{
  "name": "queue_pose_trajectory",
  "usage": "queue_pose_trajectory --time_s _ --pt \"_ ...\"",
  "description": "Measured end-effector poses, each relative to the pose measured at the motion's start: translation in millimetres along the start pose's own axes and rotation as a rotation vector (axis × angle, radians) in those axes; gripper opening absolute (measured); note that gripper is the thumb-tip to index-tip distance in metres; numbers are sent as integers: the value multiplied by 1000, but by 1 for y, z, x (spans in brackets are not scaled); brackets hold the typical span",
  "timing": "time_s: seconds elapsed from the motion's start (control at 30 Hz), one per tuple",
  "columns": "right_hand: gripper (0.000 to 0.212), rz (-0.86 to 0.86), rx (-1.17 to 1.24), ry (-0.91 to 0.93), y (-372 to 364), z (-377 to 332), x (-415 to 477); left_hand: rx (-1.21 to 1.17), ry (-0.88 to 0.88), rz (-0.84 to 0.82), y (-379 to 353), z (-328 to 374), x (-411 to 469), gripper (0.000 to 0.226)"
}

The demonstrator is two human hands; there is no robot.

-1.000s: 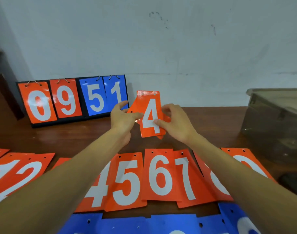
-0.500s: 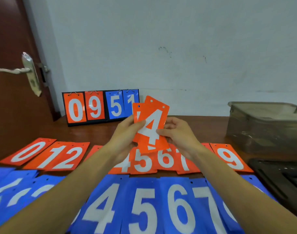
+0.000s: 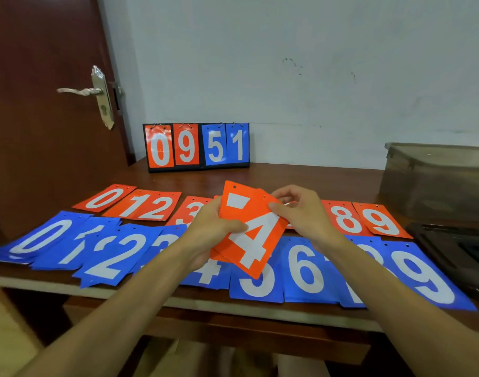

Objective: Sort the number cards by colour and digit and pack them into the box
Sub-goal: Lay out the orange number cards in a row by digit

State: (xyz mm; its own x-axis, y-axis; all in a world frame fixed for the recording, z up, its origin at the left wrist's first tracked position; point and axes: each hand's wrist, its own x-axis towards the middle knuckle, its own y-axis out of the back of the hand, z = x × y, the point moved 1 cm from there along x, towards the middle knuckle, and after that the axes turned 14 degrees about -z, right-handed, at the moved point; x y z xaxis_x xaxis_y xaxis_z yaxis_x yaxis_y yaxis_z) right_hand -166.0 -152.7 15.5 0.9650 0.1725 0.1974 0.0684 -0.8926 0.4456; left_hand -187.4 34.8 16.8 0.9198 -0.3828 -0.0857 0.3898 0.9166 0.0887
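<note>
Both hands hold a small stack of orange 4 cards [image 3: 253,235] above the worktop [image 3: 287,175].

The left hand [image 3: 211,235] pinches the stack's left edge, the right hand [image 3: 301,213] its top right corner; the tilted stack hangs over the rows of orange and blue cards, the translucent box [image 3: 437,180] far right.

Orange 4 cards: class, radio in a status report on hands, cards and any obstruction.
Left hand and right hand both gripping orange 4 cards, held above table rows. Box far right, nothing packed visibly. Path clear.
</note>
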Motion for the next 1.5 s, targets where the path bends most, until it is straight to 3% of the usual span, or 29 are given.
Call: queue_pose_trajectory --time_s 0.23,0.6,0.8,1.13,1.37,1.43,1.5 --pt "10 -76 31 -33 -4 2 8 -45 89 47 33 -6 -12 19" --pt "13 -152 -41 -195 12 15 74 -46 136 320 122 0 24 20" --pt "12 -177 -20 -166 -20 23 121 59 163 303 141 -6 53 51" --pt "21 -323 -618 -82 -67 39 168 87 135 255 151 -12 68 46" --pt "29 -209 -858 27 -69 37 163 60 108 215 140 -17 77 34" --pt "26 -190 -785 97 -69 34 163 66 86 198 135 -15 77 33" --pt "24 -171 -509 102 -68 23 160 77 67 186 130 -11 76 35"
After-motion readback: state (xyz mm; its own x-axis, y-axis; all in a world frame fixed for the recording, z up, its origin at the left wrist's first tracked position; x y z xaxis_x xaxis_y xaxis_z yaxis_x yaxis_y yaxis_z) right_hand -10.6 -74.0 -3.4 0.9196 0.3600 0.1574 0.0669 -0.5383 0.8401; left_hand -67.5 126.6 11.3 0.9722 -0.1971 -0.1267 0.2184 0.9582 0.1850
